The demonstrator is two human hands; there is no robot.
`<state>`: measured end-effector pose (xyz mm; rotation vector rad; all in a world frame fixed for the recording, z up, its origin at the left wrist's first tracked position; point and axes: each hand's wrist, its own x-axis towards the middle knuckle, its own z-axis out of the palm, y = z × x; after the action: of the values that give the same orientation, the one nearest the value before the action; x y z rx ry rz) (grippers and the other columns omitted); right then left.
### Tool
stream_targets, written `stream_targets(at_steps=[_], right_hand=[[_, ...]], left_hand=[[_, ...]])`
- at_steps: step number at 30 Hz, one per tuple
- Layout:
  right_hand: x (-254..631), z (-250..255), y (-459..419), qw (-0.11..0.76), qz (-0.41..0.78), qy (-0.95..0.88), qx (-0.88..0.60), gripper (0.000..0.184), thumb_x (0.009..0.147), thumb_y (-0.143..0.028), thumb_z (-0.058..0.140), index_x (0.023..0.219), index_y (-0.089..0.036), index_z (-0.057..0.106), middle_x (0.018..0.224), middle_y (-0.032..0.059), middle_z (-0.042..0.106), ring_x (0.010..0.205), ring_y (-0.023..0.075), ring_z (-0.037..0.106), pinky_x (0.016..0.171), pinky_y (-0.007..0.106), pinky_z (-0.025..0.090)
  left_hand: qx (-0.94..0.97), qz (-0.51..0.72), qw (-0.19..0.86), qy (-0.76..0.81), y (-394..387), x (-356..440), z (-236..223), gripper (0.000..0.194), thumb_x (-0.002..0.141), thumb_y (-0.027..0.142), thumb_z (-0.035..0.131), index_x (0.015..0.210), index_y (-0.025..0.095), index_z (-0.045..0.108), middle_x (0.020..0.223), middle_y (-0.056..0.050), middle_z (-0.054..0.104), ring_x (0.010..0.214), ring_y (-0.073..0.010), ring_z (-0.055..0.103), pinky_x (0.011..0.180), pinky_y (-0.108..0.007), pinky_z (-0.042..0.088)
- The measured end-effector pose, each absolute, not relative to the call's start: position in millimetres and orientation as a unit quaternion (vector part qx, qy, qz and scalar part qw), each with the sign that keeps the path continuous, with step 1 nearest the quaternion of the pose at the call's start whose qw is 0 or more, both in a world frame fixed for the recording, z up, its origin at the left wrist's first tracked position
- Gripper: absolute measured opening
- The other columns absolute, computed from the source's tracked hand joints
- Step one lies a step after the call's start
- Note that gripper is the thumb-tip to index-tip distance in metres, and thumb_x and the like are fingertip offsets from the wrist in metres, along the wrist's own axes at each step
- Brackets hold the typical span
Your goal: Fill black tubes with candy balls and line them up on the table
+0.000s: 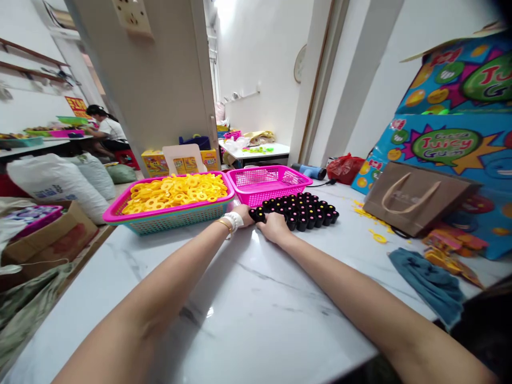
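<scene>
Small black cylindrical pieces (308, 209) with pink and yellow dots on top stand upright in a tight group on the table. My left hand (243, 214), with a white band at the wrist, is closed against the left end of the group. Its fingertips are partly hidden by the black pieces. Close beside it, my right hand (274, 226) curls around pieces at the near left edge, thumb toward the left hand. Just behind the group is a pink mesh basket (269, 188). Yellow plastic rings (176, 193) fill a pink-rimmed basket (176, 214) to the left.
On the right stand a brown paper bag (416, 197) and blue gum cartons (448, 133). Near them lie a teal cloth (428, 282), loose yellow rings (377, 236) and a red plastic bag (346, 169). A blue tool (312, 171) lies behind. Another person (108, 130) sits far left.
</scene>
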<state>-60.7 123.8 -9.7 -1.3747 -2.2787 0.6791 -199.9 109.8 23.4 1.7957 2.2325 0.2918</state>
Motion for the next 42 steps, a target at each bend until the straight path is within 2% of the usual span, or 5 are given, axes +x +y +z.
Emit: stream_targets(at_steps=[6,12,21,30,42], right_hand=[[-66,-18,132,0.194,0.29,-0.782,-0.517,0.032,0.088,-0.036,0.055,0.076,-0.011,0.071,0.052,0.008,0.065,0.05,0.0152,0.064,0.056,0.021,0.047],[-67,-16,127,0.205,0.289,-0.76,-0.545,0.033,0.088,-0.04,0.057,0.091,-0.009,0.068,0.058,0.0089,0.068,0.044,0.0138,0.061,0.05,0.021,0.047],[-68,-23,123,0.224,0.201,-0.779,-0.55,0.029,0.088,-0.034,0.055,0.105,-0.012,0.063,0.097,0.016,0.071,0.094,0.0251,0.067,0.082,0.032,0.048],[-67,-23,128,0.208,0.19,-0.796,-0.536,0.027,0.087,-0.025,0.051,0.103,-0.01,0.066,0.1,0.0174,0.071,0.099,0.0248,0.066,0.085,0.029,0.046],[-52,-10,118,0.235,0.15,-0.826,-0.49,0.039,0.087,-0.024,0.052,0.124,-0.015,0.059,0.096,0.0104,0.072,0.09,0.0213,0.067,0.081,0.028,0.046]], left_hand=[[0.575,0.078,0.141,0.802,128,-200,13,0.021,0.08,0.025,0.057,0.076,0.012,0.073,0.067,-0.01,0.071,0.06,-0.0175,0.066,0.061,-0.023,0.049],[0.555,0.1,0.069,0.823,138,-196,7,0.021,0.078,0.025,0.061,0.084,0.01,0.074,0.086,-0.017,0.073,0.089,-0.0252,0.068,0.076,-0.025,0.049],[0.552,0.178,0.031,0.814,116,-195,-5,0.028,0.081,0.028,0.051,0.095,0.016,0.072,0.098,-0.01,0.074,0.094,-0.0218,0.066,0.085,-0.027,0.048],[0.582,0.223,0.051,0.781,111,-189,-8,0.018,0.07,0.03,0.059,0.079,0.019,0.069,0.079,-0.005,0.072,0.08,-0.0218,0.066,0.076,-0.028,0.049],[0.595,0.266,0.044,0.757,103,-184,-7,0.03,0.073,0.024,0.059,0.102,0.021,0.056,0.076,0.001,0.068,0.074,-0.0155,0.064,0.069,-0.024,0.047]])
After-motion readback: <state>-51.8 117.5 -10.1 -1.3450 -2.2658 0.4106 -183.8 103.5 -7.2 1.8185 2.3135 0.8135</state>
